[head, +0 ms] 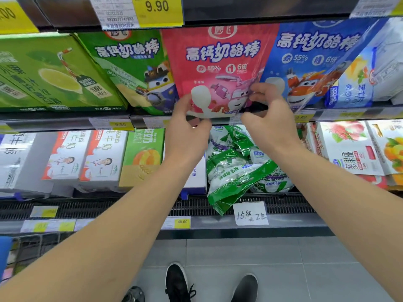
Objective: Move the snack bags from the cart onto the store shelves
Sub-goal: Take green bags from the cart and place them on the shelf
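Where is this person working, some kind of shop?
Most likely a supermarket's chilled aisle: yellow price tags line the shelf edges, packaged goods such as the red snack bag fill them, with a vent grille below.

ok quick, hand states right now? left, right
Left hand: pinching the lower left edge of the pink snack bag.
Right hand: pinching the same bag's lower right edge.

A store aisle was shown under bright, even light. The floor [250,253] was laid with large pale grey tiles. Dark shelf edges [65,122] were fitted with yellow price tags [158,10], one marked 9.90. A black vent grille [109,207] was run along the lowest ledge, where a handwritten paper sign [250,213] was stuck.
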The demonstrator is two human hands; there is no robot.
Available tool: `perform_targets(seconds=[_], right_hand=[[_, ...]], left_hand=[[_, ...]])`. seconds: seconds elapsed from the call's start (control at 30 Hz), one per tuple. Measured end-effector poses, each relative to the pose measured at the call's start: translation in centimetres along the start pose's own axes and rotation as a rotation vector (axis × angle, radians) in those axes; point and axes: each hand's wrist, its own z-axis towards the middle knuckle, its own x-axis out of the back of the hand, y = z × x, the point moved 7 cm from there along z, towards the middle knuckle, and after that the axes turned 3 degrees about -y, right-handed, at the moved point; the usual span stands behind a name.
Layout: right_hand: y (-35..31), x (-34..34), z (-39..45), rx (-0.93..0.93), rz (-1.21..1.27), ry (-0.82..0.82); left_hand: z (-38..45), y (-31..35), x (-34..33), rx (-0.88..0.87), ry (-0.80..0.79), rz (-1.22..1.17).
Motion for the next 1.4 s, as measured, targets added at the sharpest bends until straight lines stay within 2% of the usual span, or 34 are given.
perform_targets(seconds=[0.1, 0.43, 0.57, 0.7, 0.8, 0.93, 1.1, 1.23, 1.33, 1.4], right_hand=[[0.0, -0.2, -0.3, 0.027, -0.034, 0.017], [-0.2, -0.5, -0.4, 0.036, -0.083, 0.025], [-0.1, -0.3, -0.7, 0.029, -0.080, 0.055], [0.1, 0.0, -1.2, 0.035, -0.151, 0.065], [0.1, -0.4, -1.7, 0.132, -0.357, -0.004], [1.5, -2.1, -1.8, 0.146, -0.615, -0.148], [3.0, -2.7, -1.5, 0.095, -0.693, -0.238], [2.7, -1.6, -1.9, 0.106, -0.667, -0.175], [2.8, 2.0, -3.1, 0.114, -0.570, 0.019], [3.6, 4.6, -3.7, 0.084, -0.584, 0.094]], left_hand=[[0.4, 0.2, -1.3, 0.016, -0.098, 0.029], [1.0, 0.5, -2.0, 0.023, -0.254, 0.130], [1.3, 0.2, -2.2, 0.016, -0.283, 0.137], [1.2, 0.2, -0.8, -0.047, -0.207, 0.243], [0.8, 0.4, -0.3, -0.174, -0.203, 0.452], [0.6, -0.2, -0.9, -0.241, -0.314, 0.640], [0.9, -1.1, -2.3, -0.248, -0.383, 0.700], [0.6, -0.9, -2.5, -0.279, -0.352, 0.728], [-0.6, 1.0, -2.7, -0.437, -0.213, 0.839], [-1.4, 2.0, -4.1, -0.507, -0.175, 0.958]])
